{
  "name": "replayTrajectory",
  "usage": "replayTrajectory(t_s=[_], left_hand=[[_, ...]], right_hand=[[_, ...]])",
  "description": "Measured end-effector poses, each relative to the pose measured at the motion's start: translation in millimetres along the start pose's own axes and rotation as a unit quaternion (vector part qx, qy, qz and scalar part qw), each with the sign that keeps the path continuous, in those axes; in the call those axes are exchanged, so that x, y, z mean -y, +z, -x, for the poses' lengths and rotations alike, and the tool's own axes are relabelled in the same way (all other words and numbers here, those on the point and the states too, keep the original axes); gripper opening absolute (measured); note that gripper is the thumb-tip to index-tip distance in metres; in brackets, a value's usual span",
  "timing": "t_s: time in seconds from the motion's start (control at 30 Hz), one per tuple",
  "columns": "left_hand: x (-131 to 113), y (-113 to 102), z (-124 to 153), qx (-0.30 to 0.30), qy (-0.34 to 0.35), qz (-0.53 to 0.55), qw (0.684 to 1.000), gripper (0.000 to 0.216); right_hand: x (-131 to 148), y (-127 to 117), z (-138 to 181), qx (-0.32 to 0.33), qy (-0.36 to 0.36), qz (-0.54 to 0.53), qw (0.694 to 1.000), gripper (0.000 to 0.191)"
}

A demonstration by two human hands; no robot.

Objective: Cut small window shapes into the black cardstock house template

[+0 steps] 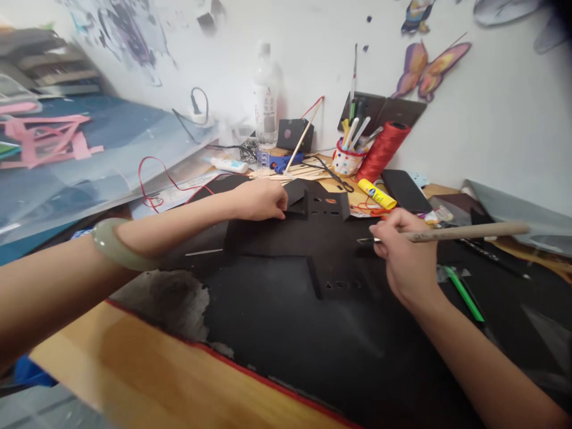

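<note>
A black card sheet with folded flaps and small cut-out holes lies on a black mat. My left hand, below a pale green bangle, is closed at the card's far edge. Its fingertips pinch the card beside a raised flap; the exact grip is partly hidden. My right hand is closed around a craft knife with a long wooden handle. The knife's thin metal tip points left, just over the right part of the card.
Behind the card are a yellow glue stick, a red thread spool, a pen cup, scissors, wooden sticks and a clear bottle. A green cutter lies right of my right hand.
</note>
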State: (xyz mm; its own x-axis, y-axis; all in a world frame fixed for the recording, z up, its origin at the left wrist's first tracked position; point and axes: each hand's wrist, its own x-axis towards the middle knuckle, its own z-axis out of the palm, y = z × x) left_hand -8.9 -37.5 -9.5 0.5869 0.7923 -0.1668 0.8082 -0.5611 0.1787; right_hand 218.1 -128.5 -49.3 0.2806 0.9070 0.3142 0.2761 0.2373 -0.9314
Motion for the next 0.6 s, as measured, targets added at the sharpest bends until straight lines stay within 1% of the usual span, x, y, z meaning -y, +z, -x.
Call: replayTrajectory(t_s=[0.07, 0.13, 0.2, 0.27, 0.3, 0.33, 0.37, 0.4, 0.43, 0.47, 0.5, 0.53, 0.57, 0.6], left_hand=[[-3.5, -2.2, 14.8, 0.012, -0.013, 0.023, 1.000, 0.015], [-12.2, 4.3, 33.8, 0.021, -0.037, 0.051, 0.998, 0.017], [-28.0, 19.3, 57.0, 0.034, -0.061, 0.084, 0.994, 0.019], [-50.5, 36.8, 84.0, 0.071, -0.062, 0.123, 0.988, 0.021], [-63.1, 43.4, 98.0, 0.105, -0.048, 0.156, 0.981, 0.023], [-75.7, 47.2, 111.4, 0.195, -0.011, 0.243, 0.950, 0.024], [-87.5, 47.4, 123.0, 0.244, 0.042, 0.305, 0.920, 0.025], [-97.8, 44.2, 131.8, 0.259, 0.125, 0.341, 0.895, 0.023], [-106.1, 38.4, 137.0, 0.266, 0.156, 0.346, 0.886, 0.017], [-112.2, 31.2, 138.1, 0.259, 0.186, 0.348, 0.882, 0.012], [-116.1, 24.1, 135.1, 0.221, 0.240, 0.324, 0.888, 0.014], [-118.1, 18.7, 128.5, 0.170, 0.254, 0.277, 0.911, 0.017], [-118.7, 16.1, 119.5, 0.125, 0.245, 0.221, 0.936, 0.017], [-118.4, 17.0, 109.1, 0.065, 0.235, 0.148, 0.959, 0.017]], right_hand=[[6.1, -7.4, -6.0, -0.027, -0.019, -0.011, 0.999, 0.029], [11.2, -13.9, -10.9, -0.054, -0.029, -0.014, 0.998, 0.030], [14.2, -17.8, -14.1, -0.073, -0.032, -0.020, 0.997, 0.029], [14.8, -18.8, -15.2, -0.072, -0.026, -0.019, 0.997, 0.028], [14.5, -18.5, -15.1, -0.061, -0.020, -0.011, 0.998, 0.027], [13.8, -17.8, -14.7, -0.044, -0.011, 0.000, 0.999, 0.026], [12.9, -17.1, -14.0, -0.021, 0.000, 0.014, 1.000, 0.026], [12.1, -16.6, -13.3, 0.004, 0.013, 0.025, 1.000, 0.027], [11.3, -16.3, -12.5, 0.029, 0.023, 0.033, 0.999, 0.028], [10.7, -16.4, -11.7, 0.053, 0.032, 0.037, 0.997, 0.030], [10.4, -16.9, -10.9, 0.074, 0.038, 0.041, 0.996, 0.031], [10.3, -17.6, -10.1, 0.095, 0.041, 0.045, 0.994, 0.031], [10.2, -18.6, -9.4, 0.114, 0.043, 0.052, 0.991, 0.031], [10.3, -19.5, -8.8, 0.132, 0.043, 0.062, 0.988, 0.030]])
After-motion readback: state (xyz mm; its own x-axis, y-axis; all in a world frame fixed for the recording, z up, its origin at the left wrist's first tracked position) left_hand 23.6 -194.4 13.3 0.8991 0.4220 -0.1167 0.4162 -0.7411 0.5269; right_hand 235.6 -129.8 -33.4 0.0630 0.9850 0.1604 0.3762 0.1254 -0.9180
